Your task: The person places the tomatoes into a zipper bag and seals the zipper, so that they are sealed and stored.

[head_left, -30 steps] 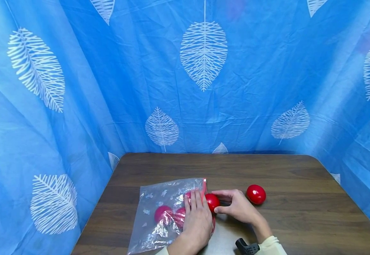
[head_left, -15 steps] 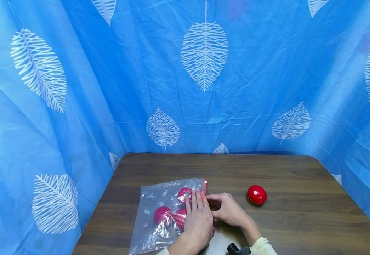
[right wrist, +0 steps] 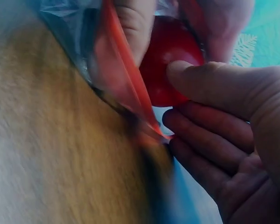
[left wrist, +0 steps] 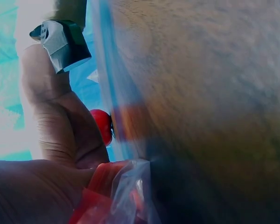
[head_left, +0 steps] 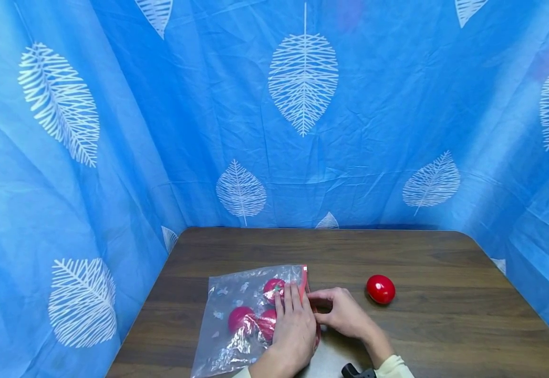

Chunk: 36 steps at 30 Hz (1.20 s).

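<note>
I can read no words, brands or numbers anywhere. The plastic bag [head_left: 229, 289] carries small pale printed figures, too small for me to make out. A tiny white mark stands at the far end of its red strip [head_left: 303, 283], and I can't read anything on that either. On the blue curtain [head_left: 364, 105] I see white leaf prints, pictures rather than writing.
</note>
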### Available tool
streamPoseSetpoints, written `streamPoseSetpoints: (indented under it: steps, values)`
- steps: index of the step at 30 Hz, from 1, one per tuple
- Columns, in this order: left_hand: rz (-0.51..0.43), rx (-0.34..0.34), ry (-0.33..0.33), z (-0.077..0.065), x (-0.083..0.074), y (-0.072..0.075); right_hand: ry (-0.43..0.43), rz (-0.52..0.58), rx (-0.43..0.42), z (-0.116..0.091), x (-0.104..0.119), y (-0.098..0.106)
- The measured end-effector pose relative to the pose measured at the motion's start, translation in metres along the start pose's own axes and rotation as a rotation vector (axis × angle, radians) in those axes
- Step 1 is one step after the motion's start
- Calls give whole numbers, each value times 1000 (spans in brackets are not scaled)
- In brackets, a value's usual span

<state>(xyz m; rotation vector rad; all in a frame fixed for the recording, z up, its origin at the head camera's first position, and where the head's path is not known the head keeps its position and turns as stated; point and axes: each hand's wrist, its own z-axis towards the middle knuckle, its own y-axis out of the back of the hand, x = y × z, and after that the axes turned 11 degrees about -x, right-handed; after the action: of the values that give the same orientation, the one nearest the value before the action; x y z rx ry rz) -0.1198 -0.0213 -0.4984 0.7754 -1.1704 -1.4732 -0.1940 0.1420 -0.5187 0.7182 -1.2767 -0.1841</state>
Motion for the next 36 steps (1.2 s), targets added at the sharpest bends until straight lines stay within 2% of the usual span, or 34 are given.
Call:
streamPoseSetpoints:
  steps: [13, 26, 31, 36]
  values:
    - [1, -4, 9, -1, 0, 2, -15, -14, 5, 4, 7, -8]
    - [4, -4, 13, 1, 2, 1, 52, -31, -57, 10, 12, -21]
    - [3, -46, 12, 0, 2, 0, 64, -12, -27, 9, 11, -14]
    - [-41, -6, 24, 2, 1, 1, 5, 8, 15, 6, 8, 2]
